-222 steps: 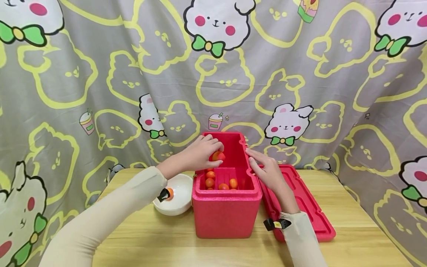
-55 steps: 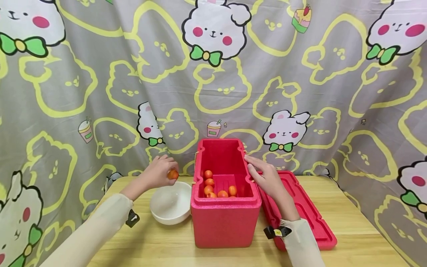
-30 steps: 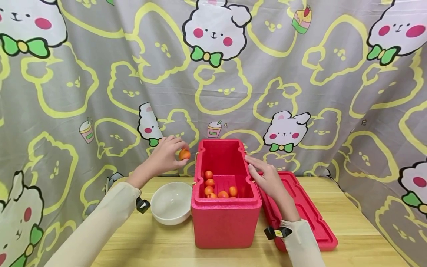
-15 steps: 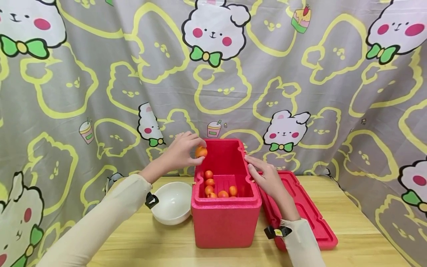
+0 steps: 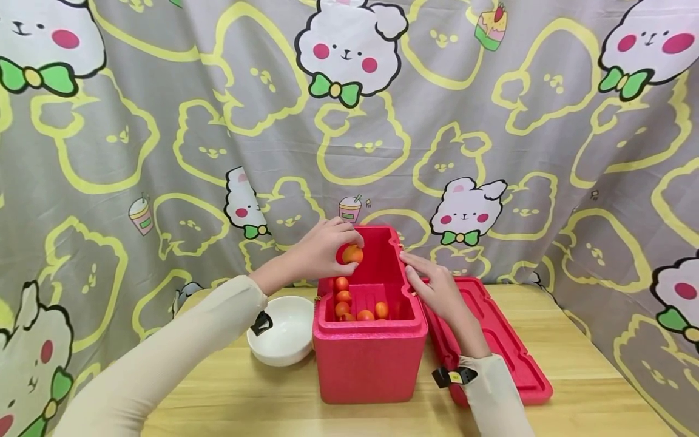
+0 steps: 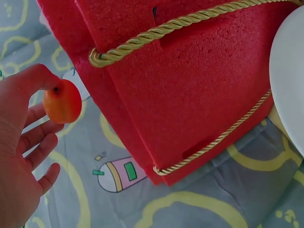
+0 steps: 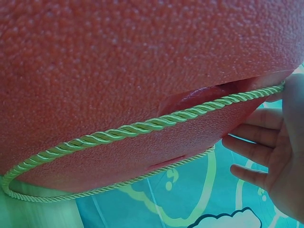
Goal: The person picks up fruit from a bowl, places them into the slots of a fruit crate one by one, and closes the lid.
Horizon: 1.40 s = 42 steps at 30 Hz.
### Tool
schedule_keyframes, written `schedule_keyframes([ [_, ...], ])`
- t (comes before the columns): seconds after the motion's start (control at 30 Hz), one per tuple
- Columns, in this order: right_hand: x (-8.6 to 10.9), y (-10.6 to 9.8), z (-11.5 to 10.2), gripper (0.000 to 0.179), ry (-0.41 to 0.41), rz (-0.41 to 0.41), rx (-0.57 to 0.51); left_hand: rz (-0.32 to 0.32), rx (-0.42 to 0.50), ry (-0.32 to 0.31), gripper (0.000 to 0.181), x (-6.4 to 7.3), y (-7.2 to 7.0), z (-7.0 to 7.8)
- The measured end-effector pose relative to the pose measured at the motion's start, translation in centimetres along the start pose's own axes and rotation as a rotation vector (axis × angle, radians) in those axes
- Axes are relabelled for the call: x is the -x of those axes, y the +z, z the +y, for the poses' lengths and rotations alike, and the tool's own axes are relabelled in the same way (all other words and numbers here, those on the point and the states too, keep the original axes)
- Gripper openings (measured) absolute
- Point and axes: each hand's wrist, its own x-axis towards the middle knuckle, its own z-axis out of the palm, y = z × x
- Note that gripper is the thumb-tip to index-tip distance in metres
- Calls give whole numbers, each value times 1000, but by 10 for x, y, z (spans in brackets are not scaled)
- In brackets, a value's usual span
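Observation:
My left hand (image 5: 322, 247) pinches a small orange-red tomato (image 5: 352, 255) between thumb and fingers, over the back left of the open red foam box (image 5: 371, 370). In the left wrist view the tomato (image 6: 62, 101) is oval, with a dark spot at its end near the thumb. Several more tomatoes (image 5: 342, 297) lie inside the box, along its left and near walls. My right hand (image 5: 437, 288) rests on the box's right rim, fingers straight. In the right wrist view its fingers (image 7: 254, 142) lie beside the gold rope (image 7: 166, 121) on the box's side.
A white bowl (image 5: 292, 331) stands on the wooden table (image 5: 273, 400), close to the box's left side and partly behind the left wrist strap. The red lid (image 5: 508, 340) lies to the right, under my right forearm. A patterned curtain (image 5: 371, 152) hangs behind.
My left hand has carried the tomato from above the bowl rightward to over the box. The tomato seen in the bowl at first no longer shows there. My right hand stays on the rim.

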Motion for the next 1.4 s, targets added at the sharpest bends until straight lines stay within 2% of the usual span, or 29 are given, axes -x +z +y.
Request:
schedule_keyframes([
  [0.17,0,-1,0,45,10,-2,-8,-65,-25,9,31,-6,3,4],
  [0.33,-1,-1,-1,45,19,-8,-15,-97,-35,11,33,-11,7,6],
  [0.7,-1,0,0,45,16,-11,2,-124,-75,44,30,-18,16,9],
  [0.97,1,-1,-2,45,18,-13,-17,-141,-73,37,31,-20,21,8],
  [1.4,0,0,-1,44,16,-3,7,-125,-82,23,30,-18,18,6],
])
